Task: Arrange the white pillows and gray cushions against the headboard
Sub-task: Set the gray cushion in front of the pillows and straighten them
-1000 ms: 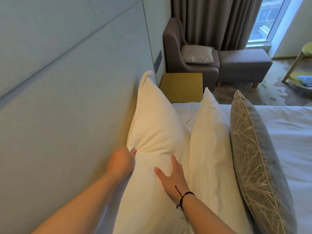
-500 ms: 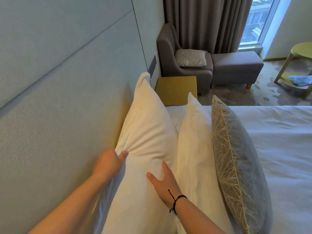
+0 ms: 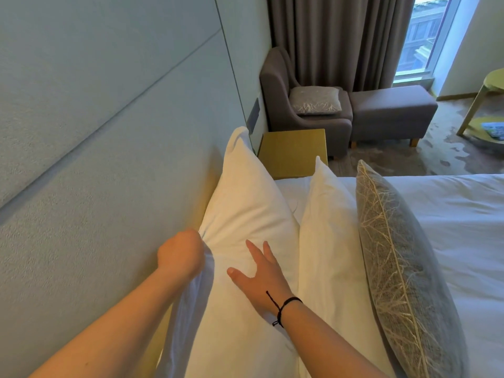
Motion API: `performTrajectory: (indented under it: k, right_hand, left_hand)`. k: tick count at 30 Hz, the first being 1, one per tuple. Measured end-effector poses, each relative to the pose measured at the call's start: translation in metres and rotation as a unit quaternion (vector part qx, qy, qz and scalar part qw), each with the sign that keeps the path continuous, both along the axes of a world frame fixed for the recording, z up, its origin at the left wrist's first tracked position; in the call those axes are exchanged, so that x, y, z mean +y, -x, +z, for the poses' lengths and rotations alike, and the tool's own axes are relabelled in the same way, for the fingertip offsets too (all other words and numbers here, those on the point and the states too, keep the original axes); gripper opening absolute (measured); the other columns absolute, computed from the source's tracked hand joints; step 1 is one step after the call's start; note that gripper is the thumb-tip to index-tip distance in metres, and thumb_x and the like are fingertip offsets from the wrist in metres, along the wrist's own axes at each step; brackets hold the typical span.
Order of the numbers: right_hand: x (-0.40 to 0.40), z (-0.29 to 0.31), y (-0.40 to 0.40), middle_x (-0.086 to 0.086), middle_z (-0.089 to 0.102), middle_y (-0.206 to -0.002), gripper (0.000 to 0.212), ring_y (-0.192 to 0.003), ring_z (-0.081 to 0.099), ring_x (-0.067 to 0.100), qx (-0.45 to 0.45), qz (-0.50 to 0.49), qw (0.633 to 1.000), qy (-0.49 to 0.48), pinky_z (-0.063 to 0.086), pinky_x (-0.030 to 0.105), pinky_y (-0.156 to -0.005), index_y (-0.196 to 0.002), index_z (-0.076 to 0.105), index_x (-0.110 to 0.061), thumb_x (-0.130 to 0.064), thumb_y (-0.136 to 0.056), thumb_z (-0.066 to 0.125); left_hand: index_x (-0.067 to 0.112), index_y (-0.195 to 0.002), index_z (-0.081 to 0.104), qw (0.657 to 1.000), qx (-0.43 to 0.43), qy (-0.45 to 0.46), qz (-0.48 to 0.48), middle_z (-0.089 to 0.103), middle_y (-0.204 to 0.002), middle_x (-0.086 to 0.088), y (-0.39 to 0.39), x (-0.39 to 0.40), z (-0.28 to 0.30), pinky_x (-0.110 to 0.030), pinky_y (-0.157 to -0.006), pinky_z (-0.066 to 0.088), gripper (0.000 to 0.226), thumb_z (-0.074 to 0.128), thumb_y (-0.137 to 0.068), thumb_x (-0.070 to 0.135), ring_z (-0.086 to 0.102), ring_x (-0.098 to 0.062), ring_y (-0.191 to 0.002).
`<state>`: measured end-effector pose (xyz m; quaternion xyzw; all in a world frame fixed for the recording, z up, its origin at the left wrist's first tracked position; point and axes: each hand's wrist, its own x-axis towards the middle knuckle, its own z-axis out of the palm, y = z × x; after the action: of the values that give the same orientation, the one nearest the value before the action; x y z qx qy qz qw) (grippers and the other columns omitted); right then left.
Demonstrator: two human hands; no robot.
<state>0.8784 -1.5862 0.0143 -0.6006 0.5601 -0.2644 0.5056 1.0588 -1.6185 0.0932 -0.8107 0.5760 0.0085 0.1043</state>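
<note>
A white pillow stands upright against the pale padded headboard. My left hand grips its top edge on the headboard side, bunching the fabric. My right hand lies flat and open on the pillow's front face, a black cord on the wrist. A second white pillow leans upright just to the right of the first. A gray cushion with a pale twig pattern stands against that pillow. Another gray cushion lies on the armchair seat.
The bed's white duvet spreads to the right. A yellow nightstand sits past the pillows. Behind it are a gray armchair, a gray ottoman, dark curtains and a window. A green side table stands at far right.
My left hand has closed tighter on the pillow's edge and pulled the fabric up. My right hand stays flat on the pillow, fingers spread a little more. The view has shifted slightly.
</note>
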Motion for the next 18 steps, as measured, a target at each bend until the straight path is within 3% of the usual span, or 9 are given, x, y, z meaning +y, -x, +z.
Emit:
performTrajectory:
  k: [4,9,14,16,18]
  right_hand:
    - [-0.034,-0.002,0.017,-0.014,0.003,-0.163,0.073,-0.148,0.012,0.012,-0.059,-0.107,0.993,0.002,0.026,0.038,-0.117,-0.148,0.02,-0.048,-0.065,-0.085,0.055]
    - [-0.068,-0.01,0.033,-0.009,0.002,-0.163,0.073,-0.148,0.013,0.012,-0.029,-0.059,0.997,-0.026,0.026,0.031,-0.111,-0.149,0.016,-0.047,-0.059,-0.089,0.055]
    - [-0.064,-0.017,0.028,-0.015,0.002,-0.162,0.077,-0.147,0.011,0.008,-0.032,-0.021,0.999,-0.023,0.021,0.03,-0.115,-0.148,0.012,-0.052,-0.062,-0.086,0.057]
    - [-0.049,-0.028,0.027,-0.021,0.0,-0.16,0.08,-0.147,0.008,0.004,-0.016,0.001,1.0,-0.023,0.018,0.03,-0.118,-0.145,0.009,-0.059,-0.066,-0.081,0.057]
    - [-0.033,-0.038,0.028,-0.023,0.0,-0.159,0.084,-0.146,0.009,0.0,0.004,0.009,1.0,-0.021,0.017,0.025,-0.116,-0.137,0.004,-0.067,-0.068,-0.075,0.061]
  left_hand:
    - [0.006,-0.112,0.049,0.992,0.123,-0.014,0.002,0.063,-0.118,-0.017,0.004,-0.046,0.0,-0.034,-0.075,0.044,0.032,0.056,-0.092,0.031,0.061,-0.036,-0.107]
    - [0.013,-0.126,0.042,0.938,0.339,0.072,-0.023,0.058,-0.125,-0.019,0.026,-0.137,0.0,-0.035,-0.083,0.045,0.041,0.057,-0.094,0.034,0.058,-0.032,-0.103]
    - [0.026,-0.146,0.038,0.942,0.322,0.052,-0.078,0.039,-0.15,-0.014,0.042,-0.228,0.004,-0.046,-0.109,0.039,0.061,0.058,-0.092,0.047,0.043,-0.035,-0.133]
    - [0.03,-0.146,0.039,0.935,0.339,0.079,-0.072,0.036,-0.153,-0.01,0.045,-0.255,0.004,-0.045,-0.11,0.037,0.06,0.058,-0.092,0.048,0.041,-0.033,-0.136]
    - [0.03,-0.145,0.042,0.906,0.402,0.124,-0.049,0.037,-0.153,-0.008,0.048,-0.276,0.003,-0.041,-0.106,0.04,0.058,0.061,-0.091,0.044,0.043,-0.031,-0.135]
